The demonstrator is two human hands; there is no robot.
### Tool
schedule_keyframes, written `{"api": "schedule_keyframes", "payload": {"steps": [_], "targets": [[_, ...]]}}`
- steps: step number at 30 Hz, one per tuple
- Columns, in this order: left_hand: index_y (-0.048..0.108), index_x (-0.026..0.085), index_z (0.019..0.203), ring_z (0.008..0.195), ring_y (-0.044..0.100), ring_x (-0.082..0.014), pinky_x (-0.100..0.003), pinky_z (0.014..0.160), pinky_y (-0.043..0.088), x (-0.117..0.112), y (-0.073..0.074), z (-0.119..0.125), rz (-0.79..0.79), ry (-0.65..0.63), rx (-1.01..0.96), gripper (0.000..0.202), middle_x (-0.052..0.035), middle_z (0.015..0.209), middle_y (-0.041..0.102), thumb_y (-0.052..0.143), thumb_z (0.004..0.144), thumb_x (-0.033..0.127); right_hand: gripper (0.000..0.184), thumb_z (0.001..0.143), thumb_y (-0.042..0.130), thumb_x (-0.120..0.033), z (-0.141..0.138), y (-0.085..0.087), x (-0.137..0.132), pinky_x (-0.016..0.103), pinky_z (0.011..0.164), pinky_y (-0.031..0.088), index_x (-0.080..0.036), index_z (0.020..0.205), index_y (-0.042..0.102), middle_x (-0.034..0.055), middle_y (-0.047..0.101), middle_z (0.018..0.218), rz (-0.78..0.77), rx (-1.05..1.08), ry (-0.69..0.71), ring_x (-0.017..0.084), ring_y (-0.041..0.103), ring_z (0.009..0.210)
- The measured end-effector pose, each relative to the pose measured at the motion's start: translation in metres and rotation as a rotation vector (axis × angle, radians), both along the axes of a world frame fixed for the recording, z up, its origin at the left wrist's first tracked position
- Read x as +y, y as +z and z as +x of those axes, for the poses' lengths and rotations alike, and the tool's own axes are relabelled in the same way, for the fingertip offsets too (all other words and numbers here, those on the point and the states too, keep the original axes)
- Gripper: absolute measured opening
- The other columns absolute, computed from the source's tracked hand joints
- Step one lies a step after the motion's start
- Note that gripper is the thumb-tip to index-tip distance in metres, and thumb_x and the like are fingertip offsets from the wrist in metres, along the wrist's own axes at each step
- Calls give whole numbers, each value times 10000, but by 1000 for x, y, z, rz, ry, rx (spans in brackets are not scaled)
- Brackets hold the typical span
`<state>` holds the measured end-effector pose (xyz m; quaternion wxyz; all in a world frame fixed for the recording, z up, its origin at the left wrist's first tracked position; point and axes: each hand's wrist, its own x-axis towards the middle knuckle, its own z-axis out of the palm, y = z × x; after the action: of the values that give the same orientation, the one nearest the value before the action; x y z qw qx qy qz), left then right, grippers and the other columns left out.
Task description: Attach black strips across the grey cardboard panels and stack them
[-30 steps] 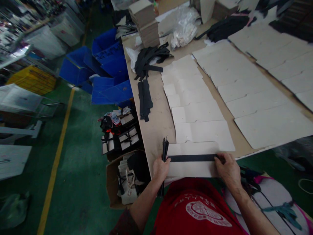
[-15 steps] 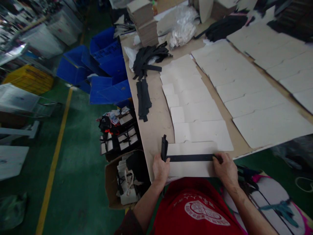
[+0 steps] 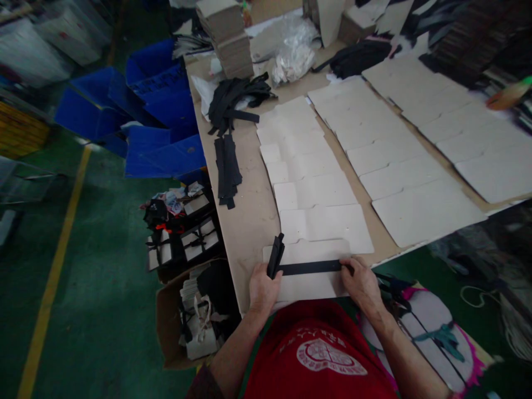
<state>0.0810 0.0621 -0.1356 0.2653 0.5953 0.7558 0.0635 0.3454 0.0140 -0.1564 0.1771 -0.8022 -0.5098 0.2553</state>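
At the near edge of the table lies a cream cardboard sheet, and a black strip stretches flat across it from side to side. My left hand is closed round a small bundle of black strips that stands up from its fist, its thumb by the left end of the flat strip. With finger and thumb, my right hand pinches the strip's right end over the sheet's right side. What lies under my fingertips is hidden.
Overlapping rows of cream sheets cover the table's middle and right. Loose black strips and a tangled black pile lie along the left edge. Blue bins and a filled carton stand on the floor left. Another person's hand shows far right.
The view has swung to the right, so everything sits further left. Both my hands keep their holds on the strips. Another person's hand has come into view at the far right.
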Motion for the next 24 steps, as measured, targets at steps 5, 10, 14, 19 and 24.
{"api": "schedule_keyframes", "payload": {"steps": [5, 10, 14, 19, 24], "targets": [[641, 166, 937, 943, 649, -229, -291, 834, 463, 2, -3, 1, -27, 25, -9, 220, -78, 936, 683, 689, 774, 306, 246, 837, 531, -397, -2, 3, 2, 316, 755, 479, -190, 910, 643, 52, 623, 956, -17, 34, -16, 187, 613, 779], [638, 154, 958, 945, 653, -239, -297, 827, 460, 5, -2, 2, -56, 38, -3, 244, -94, 958, 688, 700, 764, 290, 218, 819, 552, -391, -2, 1, 4, 323, 737, 472, -192, 890, 604, 50, 605, 926, -21, 49, -26, 187, 594, 753], [626, 153, 959, 918, 656, -235, -298, 809, 460, 6, -1, 3, -73, 40, 8, 235, -99, 959, 684, 690, 777, 288, 195, 806, 556, -368, -2, -3, 5, 328, 733, 472, -199, 902, 569, 53, 597, 920, -19, 55, -33, 190, 581, 739], [614, 159, 962, 943, 647, -228, -288, 822, 457, 6, -2, 2, -94, 25, 21, 219, -94, 980, 667, 676, 795, 285, 178, 817, 523, -345, -6, -8, 4, 355, 787, 476, -206, 928, 533, 74, 576, 947, -23, 51, -53, 224, 580, 821], [610, 170, 976, 989, 621, -229, -297, 869, 446, 5, -4, 4, -109, -5, 43, 195, -88, 1021, 636, 644, 824, 286, 169, 815, 495, -320, -14, -17, 3, 381, 866, 464, -208, 941, 513, 96, 538, 1002, -8, 43, -75, 250, 569, 925]]}}
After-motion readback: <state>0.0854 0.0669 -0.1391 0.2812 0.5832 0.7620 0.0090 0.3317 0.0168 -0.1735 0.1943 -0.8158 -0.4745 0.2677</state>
